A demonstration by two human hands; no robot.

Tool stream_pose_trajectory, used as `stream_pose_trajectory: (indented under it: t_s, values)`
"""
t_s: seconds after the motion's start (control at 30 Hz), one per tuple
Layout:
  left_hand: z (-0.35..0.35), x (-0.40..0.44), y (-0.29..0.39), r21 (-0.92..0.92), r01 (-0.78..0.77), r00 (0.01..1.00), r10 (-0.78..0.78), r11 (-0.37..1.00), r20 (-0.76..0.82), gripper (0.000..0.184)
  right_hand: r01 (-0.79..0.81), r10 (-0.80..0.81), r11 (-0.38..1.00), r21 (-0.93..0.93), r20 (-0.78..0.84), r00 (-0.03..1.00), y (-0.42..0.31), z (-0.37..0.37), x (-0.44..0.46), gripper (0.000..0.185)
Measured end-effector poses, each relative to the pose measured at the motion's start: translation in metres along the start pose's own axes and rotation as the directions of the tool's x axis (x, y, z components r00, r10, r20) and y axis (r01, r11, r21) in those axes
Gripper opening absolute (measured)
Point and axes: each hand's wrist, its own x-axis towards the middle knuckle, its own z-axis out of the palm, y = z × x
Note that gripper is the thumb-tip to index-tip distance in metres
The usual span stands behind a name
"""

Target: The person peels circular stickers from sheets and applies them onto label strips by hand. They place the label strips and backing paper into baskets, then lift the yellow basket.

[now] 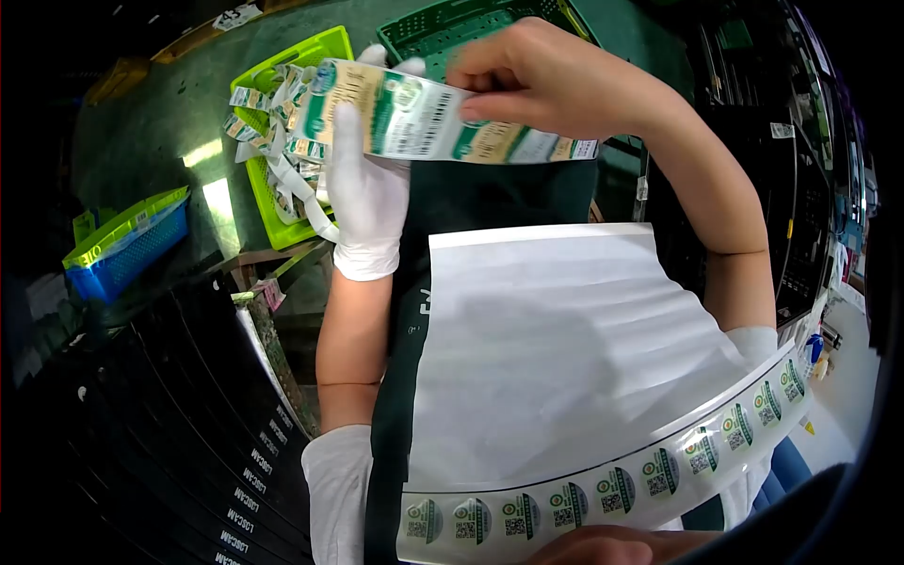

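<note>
My left hand [369,193], in a white glove, grips the left end of a strip of printed labels [410,121], with the thumb across its front. The strip is glossy green, white and tan with a barcode, and it stretches out to the right. My bare right hand [546,80] is closed in a pinch at the strip's upper middle; whether a small sticker is also between the fingertips I cannot tell. Below, a large white sheet [546,358] hangs over the front of my dark apron. Along its lower edge runs a row of round green stickers [570,504] with square codes.
A lime-green basket [273,231] left of my gloved hand holds several similar printed strips. Behind my hands stands a dark green crate [414,38]. A blue basket [132,250] sits on the floor at left, above stacked black crates [207,433].
</note>
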Motion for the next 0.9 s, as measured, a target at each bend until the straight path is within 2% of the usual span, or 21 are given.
stream_pose_trajectory:
  t_s: [0.03, 0.07, 0.13, 0.2, 0.27, 0.3, 0.4, 0.43, 0.47, 0.53, 0.63, 0.73, 0.77, 0.8, 0.87, 0.9]
  values:
    - [0.007, -0.003, -0.007, -0.054, 0.015, 0.999, -0.013, 0.998, 0.029, 0.054, 0.007, -0.006, 0.997, 0.075, -0.016, 1.0, -0.005, 0.0, 0.005, 0.008]
    - [0.003, -0.009, -0.021, 0.016, 0.083, 0.996, -0.083, 0.996, -0.036, 0.048, 0.017, -0.013, 0.988, 0.151, -0.031, 0.999, -0.009, -0.001, 0.009, 0.012]
    - [-0.004, -0.013, -0.046, 0.401, 0.187, 0.981, -0.193, 0.897, -0.026, 0.04, 0.087, -0.095, 0.978, 0.187, 0.039, 0.995, -0.015, -0.029, 0.008, 0.019]
    - [0.003, -0.014, -0.048, 0.286, 0.249, 0.968, -0.233, 0.925, -0.089, 0.037, 0.092, -0.091, 0.98, 0.179, -0.011, 0.996, -0.01, -0.036, 0.006, 0.022]
    - [0.008, -0.01, -0.043, 0.186, 0.285, 0.953, -0.259, 0.94, -0.155, 0.036, 0.042, -0.017, 0.989, 0.14, -0.171, 0.985, 0.003, -0.025, 0.005, 0.022]
    - [0.005, -0.008, -0.04, 0.177, 0.27, 0.955, -0.24, 0.947, -0.172, 0.034, 0.126, -0.103, 0.986, 0.109, -0.2, 0.974, -0.001, -0.027, -0.003, 0.022]
    - [0.001, -0.005, -0.035, 0.203, 0.255, 0.958, -0.218, 0.945, -0.187, 0.033, 0.072, -0.067, 0.997, 0.042, -0.123, 0.99, -0.006, -0.027, -0.007, 0.023]
    - [0.001, -0.005, -0.035, 0.231, 0.26, 0.958, -0.22, 0.937, -0.186, 0.035, 0.12, -0.117, 0.993, 0.016, -0.128, 0.985, -0.006, -0.024, -0.007, 0.023]
    - [0.002, -0.004, -0.036, 0.259, 0.265, 0.958, -0.222, 0.929, -0.183, 0.036, 0.034, -0.033, 0.999, 0.018, -0.048, 0.998, 0.001, -0.022, -0.004, 0.023]
    - [0.005, -0.004, -0.035, 0.288, 0.273, 0.955, -0.223, 0.918, -0.194, 0.036, 0.098, -0.12, 0.988, -0.116, -0.201, 0.972, 0.005, -0.001, -0.006, 0.022]
    - [0.006, -0.004, -0.036, 0.346, 0.269, 0.957, -0.208, 0.899, -0.202, 0.036, 0.011, -0.032, 0.971, -0.239, -0.085, 0.996, 0.004, 0.005, 0.0, 0.034]
    - [0.004, -0.006, -0.038, 0.378, 0.232, 0.967, -0.169, 0.896, -0.192, 0.035, 0.022, -0.094, 0.933, -0.36, -0.184, 0.978, 0.012, 0.014, 0.003, 0.033]
    - [-0.001, -0.005, -0.037, 0.383, 0.219, 0.969, -0.154, 0.898, -0.193, 0.035, 0.027, -0.132, 0.934, -0.357, -0.272, 0.953, 0.011, 0.014, 0.005, 0.031]
    - [-0.003, -0.003, -0.036, 0.387, 0.207, 0.971, -0.14, 0.899, -0.194, 0.035, 0.031, -0.296, 0.819, -0.573, -0.374, 0.879, 0.016, 0.01, 0.005, 0.03]
    - [-0.004, -0.002, -0.036, 0.402, 0.195, 0.975, -0.134, 0.895, -0.175, 0.034, -0.011, -0.088, 0.975, -0.22, -0.433, 0.897, 0.019, -0.014, -0.001, 0.023]
    - [-0.003, -0.001, -0.032, 0.405, 0.186, 0.975, -0.118, 0.895, -0.188, 0.034, -0.14, 0.095, 0.98, -0.143, -0.285, 0.954, 0.009, -0.027, -0.005, 0.027]
